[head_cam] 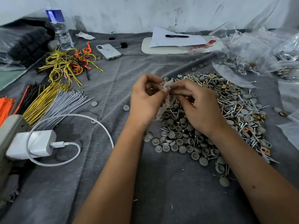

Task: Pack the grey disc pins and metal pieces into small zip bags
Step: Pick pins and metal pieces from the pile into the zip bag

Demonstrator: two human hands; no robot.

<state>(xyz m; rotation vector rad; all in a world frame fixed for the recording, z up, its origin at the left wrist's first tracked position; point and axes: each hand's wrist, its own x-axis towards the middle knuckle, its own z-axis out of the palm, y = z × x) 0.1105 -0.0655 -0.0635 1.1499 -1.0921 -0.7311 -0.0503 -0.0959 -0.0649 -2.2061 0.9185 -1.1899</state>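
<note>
Small zip bag (164, 101) is pinched at its mouth by left hand (146, 101) and right hand (196, 105), fingers curled, above the pile of grey disc pins and metal pieces (215, 120) right of the grey cloth's (113, 78) middle; filling or sealing seems in hand; next, likely pressing the zip closed; cable ties (48, 101) at left edge; whitish wall (145, 12) behind.

The small zip bag (165, 101) was mostly hidden between the left hand (145, 101) and the right hand (199, 107), and its contents were too blurred to tell. The right hand covered part of the pile of grey disc pins (182, 139). The orange ties (5, 105) at the left were cut off by the edge, as were the clear bags (288, 62) at the far right.
</note>
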